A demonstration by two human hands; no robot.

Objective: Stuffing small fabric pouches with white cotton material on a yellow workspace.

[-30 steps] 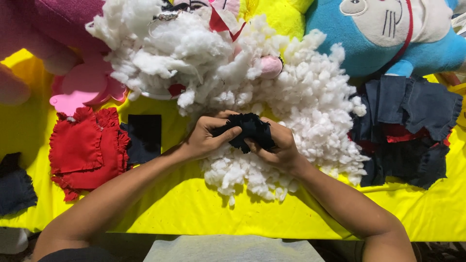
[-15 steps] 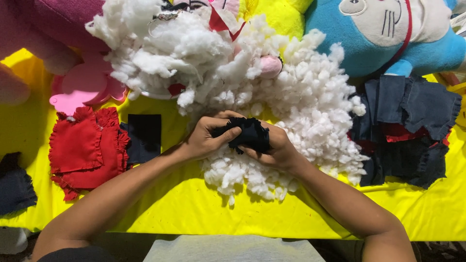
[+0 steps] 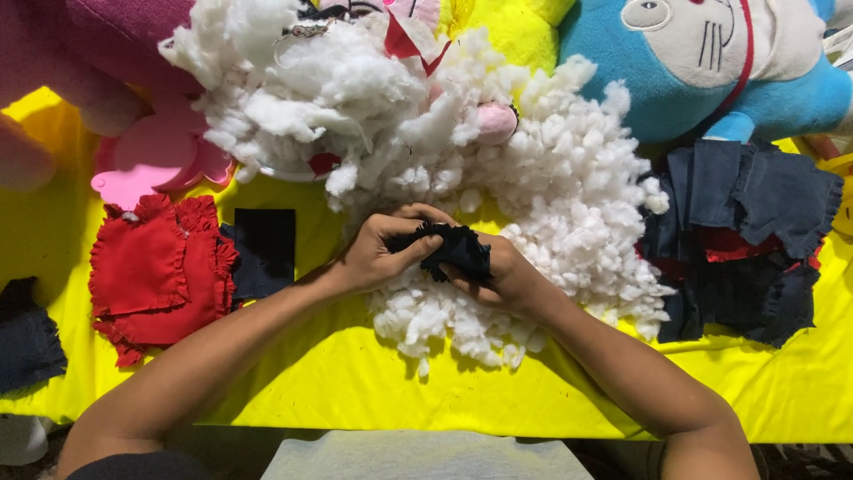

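Both of my hands meet at the middle of the yellow table. My left hand and my right hand together grip a small dark frilled cloth piece, fingers closed on its edges. The cloth is held just above a big heap of white stuffing fibre that spreads behind and under my hands. Part of the cloth is hidden by my fingers.
Red frilled cloth pieces and a black square lie to the left. A stack of dark blue cloth pieces lies to the right. A blue plush toy, a yellow plush and a pink plush line the back.
My hands have kept their hold on the dark cloth, shifting the fingers slightly; the cloth has turned a little between them. Nothing else has moved.
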